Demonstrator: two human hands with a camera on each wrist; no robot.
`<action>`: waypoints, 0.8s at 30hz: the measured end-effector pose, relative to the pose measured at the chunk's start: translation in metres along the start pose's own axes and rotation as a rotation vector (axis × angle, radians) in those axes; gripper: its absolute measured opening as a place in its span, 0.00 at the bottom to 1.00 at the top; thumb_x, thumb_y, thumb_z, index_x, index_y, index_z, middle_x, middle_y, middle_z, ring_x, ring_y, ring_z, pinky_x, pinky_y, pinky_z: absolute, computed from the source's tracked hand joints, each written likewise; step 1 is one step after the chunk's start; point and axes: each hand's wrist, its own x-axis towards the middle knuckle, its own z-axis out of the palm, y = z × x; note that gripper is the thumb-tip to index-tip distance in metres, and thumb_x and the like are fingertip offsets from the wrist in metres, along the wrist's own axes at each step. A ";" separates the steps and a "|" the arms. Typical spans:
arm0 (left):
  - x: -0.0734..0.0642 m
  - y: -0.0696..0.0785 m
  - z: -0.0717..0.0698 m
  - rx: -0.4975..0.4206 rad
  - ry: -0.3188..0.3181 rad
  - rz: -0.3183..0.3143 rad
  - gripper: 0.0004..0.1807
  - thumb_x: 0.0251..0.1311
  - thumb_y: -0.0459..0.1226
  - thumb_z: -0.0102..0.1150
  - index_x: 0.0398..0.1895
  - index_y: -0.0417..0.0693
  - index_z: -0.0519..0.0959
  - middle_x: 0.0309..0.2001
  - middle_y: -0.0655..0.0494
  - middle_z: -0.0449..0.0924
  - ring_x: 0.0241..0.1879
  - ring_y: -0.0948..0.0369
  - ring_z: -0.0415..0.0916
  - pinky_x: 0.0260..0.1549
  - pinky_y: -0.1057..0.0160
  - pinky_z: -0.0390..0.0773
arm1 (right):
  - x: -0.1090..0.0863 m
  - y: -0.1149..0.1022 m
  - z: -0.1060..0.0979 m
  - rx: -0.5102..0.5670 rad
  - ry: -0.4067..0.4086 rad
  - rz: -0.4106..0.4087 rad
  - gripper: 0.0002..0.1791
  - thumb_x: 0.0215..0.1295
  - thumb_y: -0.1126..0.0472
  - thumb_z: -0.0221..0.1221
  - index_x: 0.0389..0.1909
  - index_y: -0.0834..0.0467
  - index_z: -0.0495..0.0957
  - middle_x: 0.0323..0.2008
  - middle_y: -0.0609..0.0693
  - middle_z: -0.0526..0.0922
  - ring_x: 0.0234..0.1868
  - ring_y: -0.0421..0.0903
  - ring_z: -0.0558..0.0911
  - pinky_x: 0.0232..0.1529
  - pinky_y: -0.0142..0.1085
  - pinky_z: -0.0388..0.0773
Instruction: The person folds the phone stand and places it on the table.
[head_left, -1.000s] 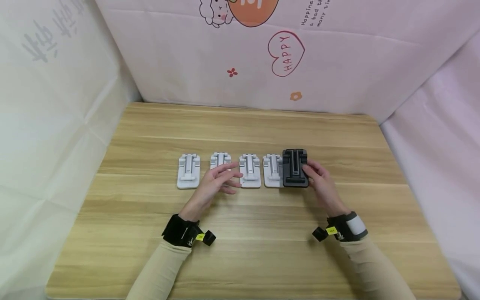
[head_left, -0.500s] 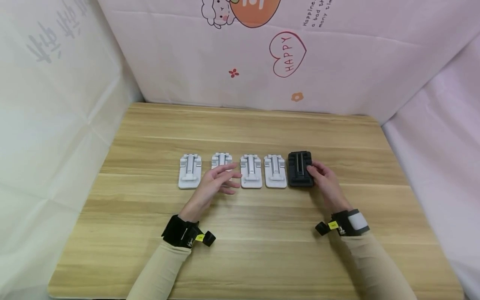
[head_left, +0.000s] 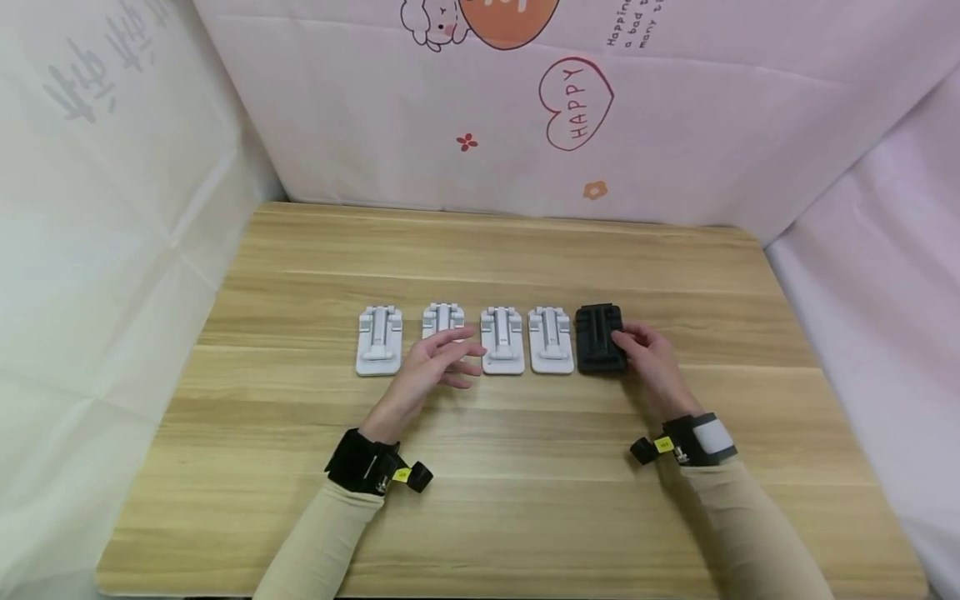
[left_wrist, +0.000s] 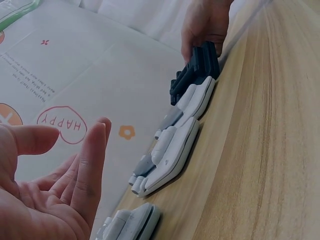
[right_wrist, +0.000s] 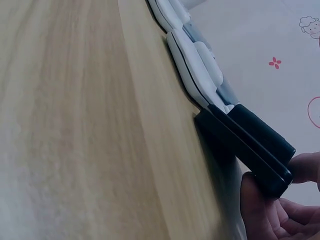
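My right hand (head_left: 655, 367) pinches the right edge of a black folding phone stand (head_left: 598, 340) between thumb and fingers. In the right wrist view that black stand (right_wrist: 245, 145) is tilted, its held edge raised off the table. To its left, a white folding phone stand (head_left: 551, 342) lies flat, and another white stand (head_left: 502, 350) lies beyond it. My left hand (head_left: 423, 367) hovers with relaxed, spread fingers, holding nothing. It partly covers a white stand (head_left: 442, 317) in the head view. The leftmost white stand (head_left: 378, 342) lies left of that hand.
All the stands form one row across the middle of a wood-grain table (head_left: 525, 517). Behind it hangs a printed pale cloth (head_left: 360, 108), with more white cloth (head_left: 112, 250) at the left side.
My right hand has moved the black stand right and lower, from overlapping the neighbouring white stand to beside it. Over the last half second it barely moves. The left hand stays put.
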 end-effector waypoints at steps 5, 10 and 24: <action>-0.001 0.000 0.001 -0.003 0.000 -0.007 0.25 0.66 0.42 0.52 0.64 0.41 0.68 0.52 0.37 0.78 0.47 0.39 0.75 0.35 0.59 0.84 | 0.000 0.002 -0.002 -0.050 0.010 -0.014 0.29 0.65 0.47 0.56 0.58 0.64 0.69 0.39 0.44 0.73 0.33 0.34 0.72 0.28 0.23 0.73; -0.002 0.000 0.001 0.003 -0.003 -0.002 0.25 0.66 0.42 0.52 0.64 0.41 0.68 0.53 0.35 0.77 0.47 0.39 0.75 0.35 0.60 0.84 | 0.000 0.003 -0.004 -0.145 0.015 -0.035 0.29 0.66 0.47 0.54 0.59 0.64 0.69 0.43 0.48 0.72 0.37 0.37 0.72 0.31 0.23 0.73; -0.002 -0.005 0.002 0.028 0.035 0.007 0.25 0.66 0.41 0.51 0.64 0.42 0.68 0.50 0.41 0.80 0.46 0.40 0.76 0.35 0.59 0.84 | 0.006 0.010 0.000 -0.345 0.073 -0.173 0.21 0.66 0.57 0.55 0.54 0.66 0.73 0.39 0.56 0.75 0.34 0.44 0.71 0.22 0.24 0.72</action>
